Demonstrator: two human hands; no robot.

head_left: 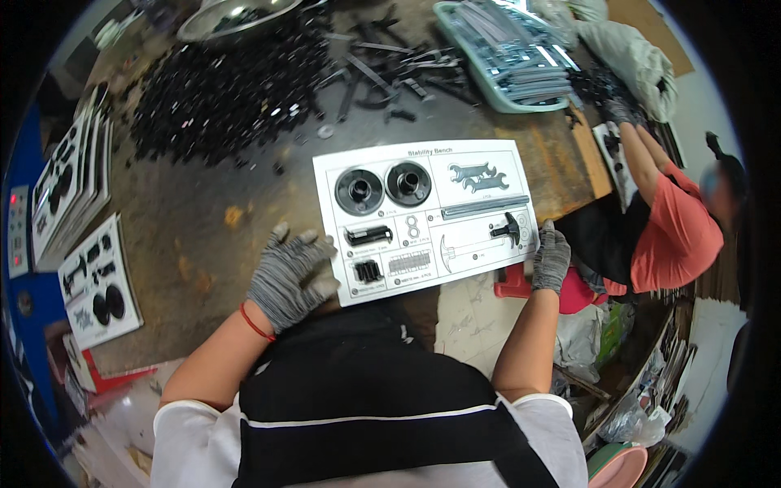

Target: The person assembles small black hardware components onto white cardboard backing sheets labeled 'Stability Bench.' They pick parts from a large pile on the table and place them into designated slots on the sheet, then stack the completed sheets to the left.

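Note:
A white printed card (419, 260) lies slanted over the table's front edge, with parts fixed on it. It carries two black round discs (359, 192), silver open-end wrenches (476, 176), grey metal rods (486, 207), a black T-shaped knob (510, 231), a black bar-like part (368, 235) and a small black ribbed piece (368, 271). My left hand (291, 276), in a grey striped glove, is at the card's left edge with its fingers apart. On the far side, my gloved right hand (551, 259) grips the right edge, thumb on top.
Loose small black parts (228, 93) are heaped at the back left, with black and metal pieces (382, 73) beside them. A light-blue basket (521, 106) holds bagged metal pieces. Similar cards (73, 179) stand stacked at left; another card (102, 285) lies nearer. A co-worker (675, 220) works at right.

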